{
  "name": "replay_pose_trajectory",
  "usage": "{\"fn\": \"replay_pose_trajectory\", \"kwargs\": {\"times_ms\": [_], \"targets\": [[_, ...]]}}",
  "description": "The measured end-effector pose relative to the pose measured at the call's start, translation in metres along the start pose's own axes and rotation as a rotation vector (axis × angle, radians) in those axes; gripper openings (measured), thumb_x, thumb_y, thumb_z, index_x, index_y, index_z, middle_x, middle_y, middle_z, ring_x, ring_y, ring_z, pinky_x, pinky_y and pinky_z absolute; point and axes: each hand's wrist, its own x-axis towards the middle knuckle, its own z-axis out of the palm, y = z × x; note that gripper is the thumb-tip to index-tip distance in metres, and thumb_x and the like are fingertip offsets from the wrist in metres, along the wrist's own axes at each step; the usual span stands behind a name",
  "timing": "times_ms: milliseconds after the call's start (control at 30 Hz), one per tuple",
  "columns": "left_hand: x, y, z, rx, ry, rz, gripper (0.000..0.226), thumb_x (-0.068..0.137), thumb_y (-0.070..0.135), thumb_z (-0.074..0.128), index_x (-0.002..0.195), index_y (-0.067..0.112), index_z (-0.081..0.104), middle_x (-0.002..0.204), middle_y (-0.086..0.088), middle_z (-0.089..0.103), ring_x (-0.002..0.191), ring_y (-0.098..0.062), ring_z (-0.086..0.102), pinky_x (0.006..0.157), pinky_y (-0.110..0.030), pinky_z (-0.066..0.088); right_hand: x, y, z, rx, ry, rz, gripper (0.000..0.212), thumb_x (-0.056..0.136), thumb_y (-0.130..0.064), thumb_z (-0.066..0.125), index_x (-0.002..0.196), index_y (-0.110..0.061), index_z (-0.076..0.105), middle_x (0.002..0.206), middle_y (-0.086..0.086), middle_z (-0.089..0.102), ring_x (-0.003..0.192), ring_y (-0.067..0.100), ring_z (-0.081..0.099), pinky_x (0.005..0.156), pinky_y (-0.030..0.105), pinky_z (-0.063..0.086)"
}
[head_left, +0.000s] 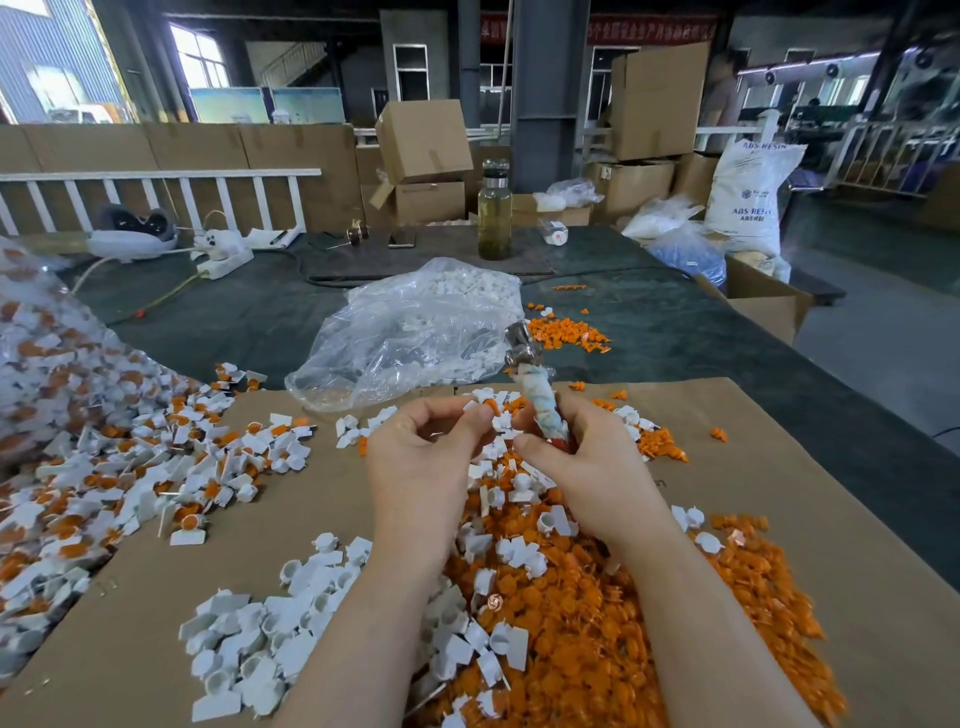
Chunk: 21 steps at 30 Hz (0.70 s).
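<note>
Left hand (422, 453) pinching, right hand (587, 460) gripping

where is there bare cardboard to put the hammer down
Bare cardboard lies between the mixed pile on the left and the left hand; another strip lies right of the right hand, which grips the hammer, beyond the orange heap. Under both hands it is crowded.

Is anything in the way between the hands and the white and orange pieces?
Nothing visible is. The left hand and right hand are directly over the pile on the cardboard. The right hand grips a wrapped tool. The left fingertips curl at a white piece beside it.
</note>
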Motion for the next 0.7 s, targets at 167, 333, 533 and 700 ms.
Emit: {"fn": "replay_pose_trajectory", "kwargs": {"times_ms": [167, 333, 533, 700], "targets": [[0.002, 0.002, -0.004, -0.078, 0.0, -0.022, 0.008, 0.083, 0.008, 0.078, 0.084, 0.016, 0.075, 0.073, 0.001, 0.076, 0.069, -0.012, 0.074, 0.061, -0.016, 0.055, -0.002, 0.004, -0.012, -0.054, -0.105, 0.052, 0.008, 0.087, -0.022, 0.07, 0.091, -0.016, 0.065, 0.077, 0.002, 0.062, 0.063, 0.002, 0.053, 0.058, 0.018, 0.044], [0.002, 0.002, -0.004, -0.018, -0.017, -0.015, 0.009, 0.081, 0.007, 0.079, 0.082, 0.015, 0.075, 0.072, 0.001, 0.075, 0.069, -0.012, 0.074, 0.062, -0.016, 0.056, 0.0, 0.002, 0.0, -0.011, 0.046, -0.02, 0.007, 0.089, -0.019, 0.069, 0.089, -0.025, 0.064, 0.071, -0.023, 0.063, 0.067, -0.003, 0.058, 0.059, 0.01, 0.043], [-0.003, 0.001, 0.001, 0.087, -0.044, 0.007, 0.009, 0.081, 0.012, 0.081, 0.079, 0.019, 0.075, 0.074, 0.002, 0.076, 0.076, -0.016, 0.074, 0.07, -0.025, 0.06, 0.001, 0.001, 0.007, -0.016, 0.09, -0.075, 0.008, 0.088, -0.018, 0.071, 0.094, -0.019, 0.065, 0.072, -0.021, 0.064, 0.071, -0.004, 0.061, 0.062, 0.01, 0.045], [-0.005, 0.003, 0.002, 0.15, -0.055, 0.02, 0.011, 0.08, 0.017, 0.082, 0.076, 0.025, 0.075, 0.073, 0.007, 0.075, 0.078, -0.019, 0.073, 0.079, -0.039, 0.061, 0.0, 0.001, 0.008, -0.063, 0.104, -0.09, 0.01, 0.087, -0.018, 0.072, 0.094, -0.02, 0.065, 0.076, -0.015, 0.062, 0.071, -0.004, 0.06, 0.062, 0.01, 0.044]]}}
